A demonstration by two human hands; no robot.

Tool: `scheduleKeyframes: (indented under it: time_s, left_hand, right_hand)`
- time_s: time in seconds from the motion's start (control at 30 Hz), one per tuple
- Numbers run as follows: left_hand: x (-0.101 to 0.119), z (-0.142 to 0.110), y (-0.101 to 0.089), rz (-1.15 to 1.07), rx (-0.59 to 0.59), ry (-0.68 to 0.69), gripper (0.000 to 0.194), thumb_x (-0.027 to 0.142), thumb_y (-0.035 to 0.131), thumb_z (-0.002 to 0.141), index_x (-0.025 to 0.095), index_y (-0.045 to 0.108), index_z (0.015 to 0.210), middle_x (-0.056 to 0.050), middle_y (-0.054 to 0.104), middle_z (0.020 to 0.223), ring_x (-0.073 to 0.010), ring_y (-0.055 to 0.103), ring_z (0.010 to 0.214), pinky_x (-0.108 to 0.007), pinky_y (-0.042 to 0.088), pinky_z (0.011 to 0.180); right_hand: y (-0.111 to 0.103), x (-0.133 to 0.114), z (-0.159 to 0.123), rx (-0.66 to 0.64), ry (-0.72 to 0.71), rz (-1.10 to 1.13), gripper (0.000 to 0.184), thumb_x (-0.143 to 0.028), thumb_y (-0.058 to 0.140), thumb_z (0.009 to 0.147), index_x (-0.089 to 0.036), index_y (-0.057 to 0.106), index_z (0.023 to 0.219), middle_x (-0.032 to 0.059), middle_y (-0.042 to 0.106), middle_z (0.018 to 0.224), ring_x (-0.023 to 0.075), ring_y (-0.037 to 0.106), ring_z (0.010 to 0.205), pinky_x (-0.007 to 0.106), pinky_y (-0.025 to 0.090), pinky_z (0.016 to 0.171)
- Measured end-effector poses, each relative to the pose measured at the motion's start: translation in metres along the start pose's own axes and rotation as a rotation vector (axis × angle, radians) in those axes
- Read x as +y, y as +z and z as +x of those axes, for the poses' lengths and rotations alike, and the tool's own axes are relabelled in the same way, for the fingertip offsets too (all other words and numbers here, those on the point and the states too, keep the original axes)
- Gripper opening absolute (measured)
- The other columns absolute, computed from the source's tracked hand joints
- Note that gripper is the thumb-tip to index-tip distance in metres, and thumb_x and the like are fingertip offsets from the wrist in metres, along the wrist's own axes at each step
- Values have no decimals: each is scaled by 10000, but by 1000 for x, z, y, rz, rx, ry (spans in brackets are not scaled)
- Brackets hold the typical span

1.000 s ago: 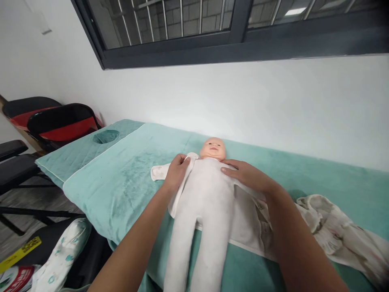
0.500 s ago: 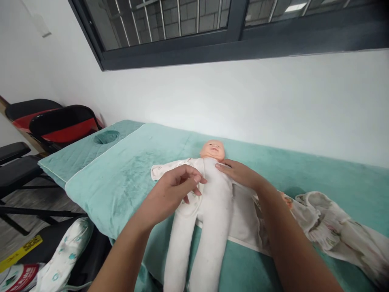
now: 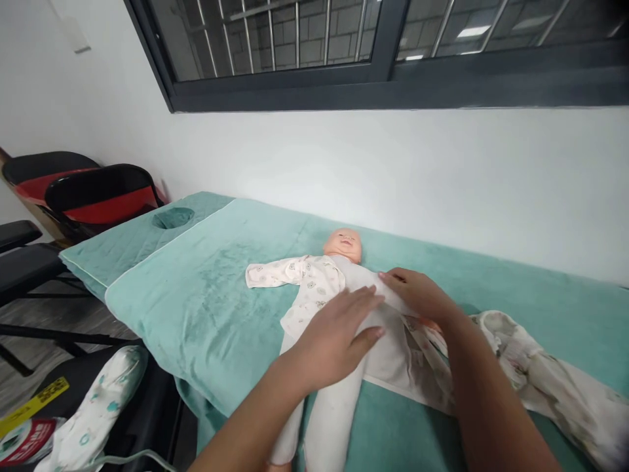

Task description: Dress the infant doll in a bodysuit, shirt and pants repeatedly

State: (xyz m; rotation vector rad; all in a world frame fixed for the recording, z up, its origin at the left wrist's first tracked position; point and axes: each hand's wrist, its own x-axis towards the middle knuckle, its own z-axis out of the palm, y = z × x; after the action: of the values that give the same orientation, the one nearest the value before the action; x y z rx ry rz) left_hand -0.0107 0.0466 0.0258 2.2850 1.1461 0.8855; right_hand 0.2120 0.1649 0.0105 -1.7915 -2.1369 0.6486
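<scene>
A baby doll [image 3: 343, 245] lies on its back on the green bed, in white clothing. A patterned baby jacket [image 3: 314, 288] covers its arm and half its chest at image left; plain white cloth shows on the other half. My left hand [image 3: 339, 337] is over the doll's belly, open, with fingers stretched toward the right. On the doll's arm at image right lies my right hand [image 3: 420, 298], its fingers slightly bent and pointing left; its underside is hidden. Below that arm, a flap of pale cloth [image 3: 393, 364] is spread on the bed.
More crumpled patterned baby clothing [image 3: 540, 367] lies at the right of the green bed [image 3: 196, 288]. At lower left, a black chair seat carries a printed cloth bundle [image 3: 105, 400] and a red-and-white pack [image 3: 32, 442]. Folding chairs [image 3: 103, 196] stand by the white wall.
My left hand has moved right across the doll's torso and its fingers have straightened. My right hand has shifted right, from the chest to the arm. The jacket front now lies flatter, pattern outward.
</scene>
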Motion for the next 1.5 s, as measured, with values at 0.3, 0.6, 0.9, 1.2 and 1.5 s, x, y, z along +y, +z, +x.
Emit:
scheduleKeyframes:
  time_s: [0.3,0.6,0.9,1.2,1.5]
  left_hand:
    - [-27,-87,2,141,288,-242,433,258,538,923,297,459,1346,-66,505,1398,-236,457,1310,-465,443,1069]
    - [-60,-105,5,361,435,-330,368,143,429,937,247,518,1279,-78,574,1239,-227,539,1142,-434,480,960]
    - [-60,-104,3,407,478,-205,210,92,444,919,190,586,1039,-47,634,931,-204,567,885,-352,479,762]
    - [-49,-119,17,414,477,-102,263,43,456,895,185,556,1094,-61,614,946,-195,552,884,-336,477,765]
    - [-40,-115,16,327,437,-139,147,118,515,886,197,563,1000,-61,580,953,-194,548,882,-336,479,755]
  right_hand:
    - [-14,35,-16,-303,65,46,528,-727,482,780,-211,592,786,-20,518,485,150,448,455,280,318,515]
    - [4,5,-8,9,46,5,454,-617,579,776,-215,645,975,72,676,1049,259,623,916,340,441,766]
    - [59,-86,-25,396,-402,314,269,-377,527,901,-254,614,1124,45,608,1126,188,598,988,311,469,847]
    - [58,-111,-4,254,-245,-60,388,-371,471,901,-333,587,1269,34,625,1052,201,612,843,296,410,675]
    - [63,-82,16,367,-124,569,273,-311,492,803,-234,654,1009,-19,583,711,152,522,666,265,405,657]
